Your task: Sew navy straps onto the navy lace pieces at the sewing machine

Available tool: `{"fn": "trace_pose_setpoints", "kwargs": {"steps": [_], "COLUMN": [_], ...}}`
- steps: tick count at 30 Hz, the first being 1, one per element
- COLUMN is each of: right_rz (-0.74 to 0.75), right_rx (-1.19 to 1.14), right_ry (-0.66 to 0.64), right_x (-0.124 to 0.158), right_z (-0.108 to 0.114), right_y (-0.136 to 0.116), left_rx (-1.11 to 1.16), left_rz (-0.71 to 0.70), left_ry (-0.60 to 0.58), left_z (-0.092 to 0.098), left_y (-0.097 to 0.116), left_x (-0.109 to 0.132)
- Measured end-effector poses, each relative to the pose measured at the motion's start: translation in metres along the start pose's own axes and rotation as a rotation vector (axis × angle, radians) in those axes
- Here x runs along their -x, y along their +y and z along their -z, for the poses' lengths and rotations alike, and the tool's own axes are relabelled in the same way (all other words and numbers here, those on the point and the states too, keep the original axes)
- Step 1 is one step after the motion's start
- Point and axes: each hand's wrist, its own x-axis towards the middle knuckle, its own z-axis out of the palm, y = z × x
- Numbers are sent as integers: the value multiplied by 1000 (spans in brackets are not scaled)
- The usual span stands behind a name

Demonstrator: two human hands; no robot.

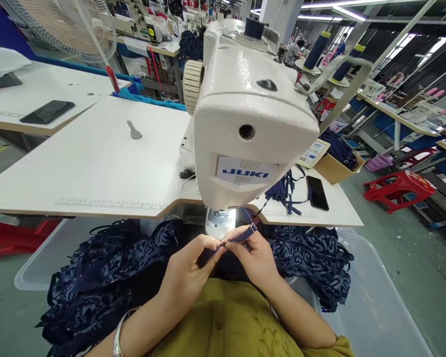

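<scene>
Fabric (pixel 107 267), dark blue with a paler swirling pattern, lay heaped at the left bin (pixel 35 263), a translucent plastic tub below the table (pixel 82 168). The pile covered much of the tub, so how deep it went could not be told. A second heap (pixel 312 258) of the same patterned cloth lay on the other side, along the near edge of the right bin (pixel 382 297), also translucent, whose pale wall and floor showed beside it. On the far right of the table, a cardboard box (pixel 338 171) held plain navy cloth (pixel 338 146) bunched up to its rim. A purple basket (pixel 379 162) stood on the floor beyond, near a red stool (pixel 399 188); its contents were too small to make out.

Between the two heaps, just in front of the lit needle area of the sewing machine (pixel 252 119), a navy strap (pixel 240 238) was held in both hands. The left hand (pixel 189 263) pinched it between thumb and fingers; the right hand (pixel 258 260), close beside, was also clamped on it, with a small metal slider (pixel 253 228) showing above its fingers. Loose navy strips (pixel 280 191) lay beside a black phone (pixel 317 193).
</scene>
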Motion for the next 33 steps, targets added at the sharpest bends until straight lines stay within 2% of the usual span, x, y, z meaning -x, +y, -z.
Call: {"fn": "trace_pose_setpoints", "kwargs": {"steps": [8,11,12,14,16,17,18,19,21,22,24,27,33], "right_rz": [203,188,168,113,60,34,6,-22,-80,-107,-144,-151,-98], "right_rx": [474,507,497,469,426,394,353,304,200,155,87,56,154], "right_ry": [40,13,10,22,52,61,62,54,22,5,-12,22,95], "right_x": [-6,-10,-13,-18,-24,-27,-29,-31,-34,-35,-37,-42,-58], "right_z": [-3,-3,-3,-3,-2,-1,-1,0,2,2,4,6,8], "right_y": [1,-2,-2,-3,-3,-3,-3,-3,-2,-1,3,10,14], "left_rx": [-59,-68,-107,-253,-434,-515,-579,-622,-655,-655,-641,-603,-615], "left_rz": [265,268,229,65,-207,-368,-523,-658,-799,-805,-739,-655,-634], "left_ry": [-33,-28,-4,124,297,330,307,227,-10,-106,-179,-143,-14], "left_z": [-4,-2,-1,2,7,9,12,14,17,17,17,12,3], "left_y": [-9,-13,-14,-18,-21,-23,-25,-26,-28,-29,-30,-30,-21], "left_x": [-2,-5,-5,-6,-7,-7,-8,-8,-10,-10,-10,-8,-13]}}
